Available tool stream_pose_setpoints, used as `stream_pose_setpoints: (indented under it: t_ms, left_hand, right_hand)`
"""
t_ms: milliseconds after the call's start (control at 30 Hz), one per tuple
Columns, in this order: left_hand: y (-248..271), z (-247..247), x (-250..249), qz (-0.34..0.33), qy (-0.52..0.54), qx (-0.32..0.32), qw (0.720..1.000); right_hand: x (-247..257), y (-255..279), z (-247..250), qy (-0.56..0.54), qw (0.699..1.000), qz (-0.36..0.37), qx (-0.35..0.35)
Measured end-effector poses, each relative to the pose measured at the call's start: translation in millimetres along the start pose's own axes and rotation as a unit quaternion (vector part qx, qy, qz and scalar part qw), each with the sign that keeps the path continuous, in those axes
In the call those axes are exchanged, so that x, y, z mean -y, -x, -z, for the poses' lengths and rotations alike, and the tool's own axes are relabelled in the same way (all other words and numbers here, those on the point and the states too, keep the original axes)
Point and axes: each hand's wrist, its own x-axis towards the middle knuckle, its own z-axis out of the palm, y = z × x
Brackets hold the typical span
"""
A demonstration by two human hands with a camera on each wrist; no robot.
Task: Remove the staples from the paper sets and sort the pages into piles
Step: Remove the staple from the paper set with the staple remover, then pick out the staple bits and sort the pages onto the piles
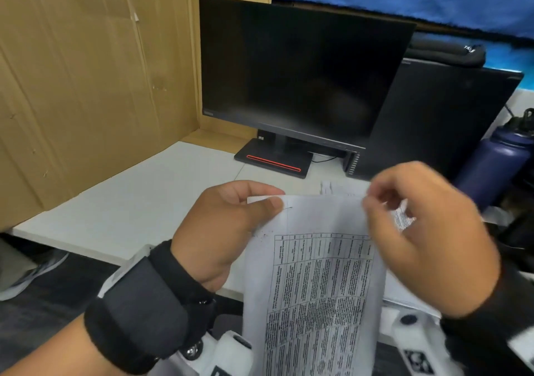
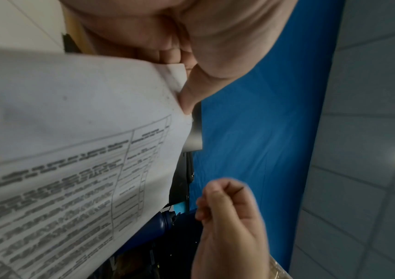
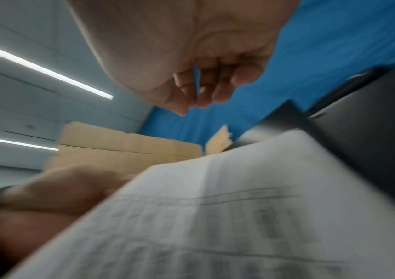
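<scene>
The left hand point(image 1: 219, 231) holds the paper set point(image 1: 315, 283) upright above the near edge of the white desk point(image 1: 138, 202), thumb and fingers pinching its upper left corner, with a thin staple point(image 1: 288, 208) visible just beside the thumb tip. The right hand point(image 1: 427, 237) is at the upper right corner of the paper set with thumb and curled fingers drawn together; motion blur prevents confirming whether the fingertips grip the sheet or anything else. Behind the paper set stand a dark monitor point(image 1: 300, 69) and, to the right, a navy bottle point(image 1: 497, 164), with loose pages point(image 1: 338, 187) lying flat on the desk near the monitor base.
</scene>
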Motion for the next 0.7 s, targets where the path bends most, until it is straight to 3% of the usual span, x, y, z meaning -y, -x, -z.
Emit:
stream_pose_setpoints:
  t_ms: [67, 133, 267, 367, 433, 500, 567, 600, 633, 667, 700]
  left_hand:
    - [4, -2, -4, -0.033, -0.015, 0.016, 0.999]
    - [10, -6, -8, -0.067, -0.033, 0.029, 0.997]
    - [19, -13, -12, -0.102, -0.052, 0.033, 0.993]
    - [22, -16, -12, -0.11, -0.066, 0.038, 0.991]
    - [23, -17, -11, -0.111, -0.066, 0.041, 0.991]
    - [23, -17, -6, -0.112, -0.075, 0.035, 0.99]
    - [23, -17, -2, -0.108, -0.089, 0.029, 0.99]
    - [22, -16, -1, -0.102, -0.092, 0.028, 0.99]
    - [22, -15, -1, -0.096, -0.093, 0.027, 0.991]
    - [21, -14, -1, -0.091, -0.094, 0.025, 0.991]
    - [20, -13, -1, -0.089, -0.093, 0.021, 0.991]
  right_hand:
    - [31, 4, -7, -0.025, 0.997, 0.048, 0.056]
    - [40, 3, -17, -0.045, 0.994, 0.038, 0.09]
    - [47, 1, -26, -0.05, 0.997, 0.018, 0.049]
    - [50, 7, -30, -0.056, 0.997, -0.044, 0.021]
    - [53, 12, -31, -0.116, 0.986, -0.122, 0.011]
    - [57, 15, -35, -0.223, 0.944, -0.241, 0.018]
    - [62, 18, -41, -0.369, 0.852, -0.37, 0.026]
    - [62, 19, -44, -0.421, 0.811, -0.404, 0.029]
    - [63, 20, -46, -0.441, 0.799, -0.408, 0.028]
    - [63, 21, -46, -0.426, 0.82, -0.382, 0.016]
    - [61, 23, -45, -0.377, 0.865, -0.331, -0.002]
